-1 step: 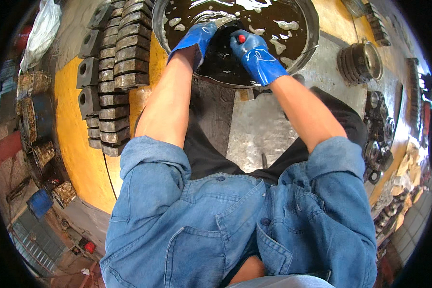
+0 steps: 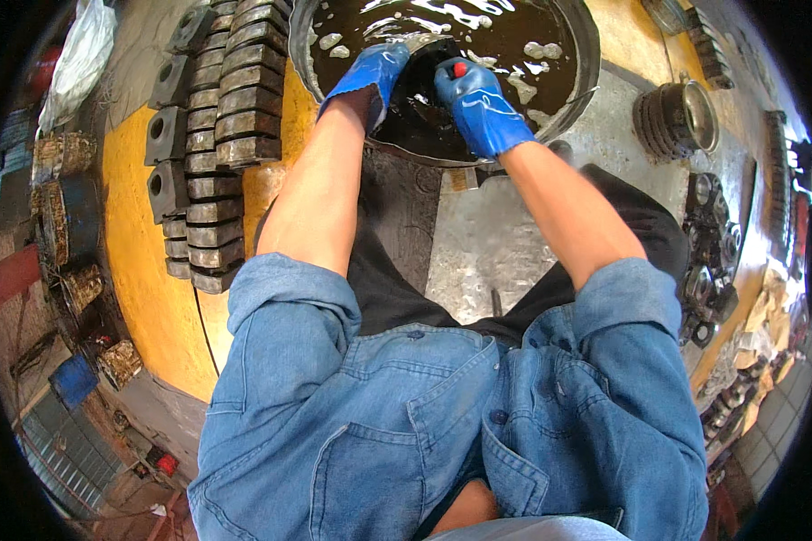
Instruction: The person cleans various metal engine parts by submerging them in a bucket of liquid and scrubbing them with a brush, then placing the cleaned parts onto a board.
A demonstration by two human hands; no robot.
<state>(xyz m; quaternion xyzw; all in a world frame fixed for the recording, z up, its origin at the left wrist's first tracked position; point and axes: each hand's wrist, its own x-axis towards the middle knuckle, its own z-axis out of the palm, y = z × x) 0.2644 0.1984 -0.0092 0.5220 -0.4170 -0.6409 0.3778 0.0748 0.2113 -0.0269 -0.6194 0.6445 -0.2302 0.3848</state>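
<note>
Both my hands wear blue rubber gloves over a wide round metal tub [image 2: 589, 54] of dark liquid. My left hand [image 2: 377, 68] is closed on the edge of a dark, wet, curved part [image 2: 417, 90], which lies partly in the liquid; its full shape is hidden. Wrapped in a fist, my right hand [image 2: 467, 90] grips a red-ended handle [image 2: 460, 69] right beside that part. Whatever is at the handle's other end cannot be seen. Pale foam patches [image 2: 521, 88] float around the hands.
Stacked dark metal blocks [image 2: 212, 135] stand in rows left of the tub. To the right are metal rings [image 2: 677, 120] and a cluster of dark machine parts [image 2: 711, 252]. A flat brush-like thing [image 2: 463, 179] lies under the tub's near rim, by my black-trousered legs.
My right hand has shifted slightly, its red handle end a little to the right and up. My left hand stays almost in place. Foam and reflections on the liquid have moved.
</note>
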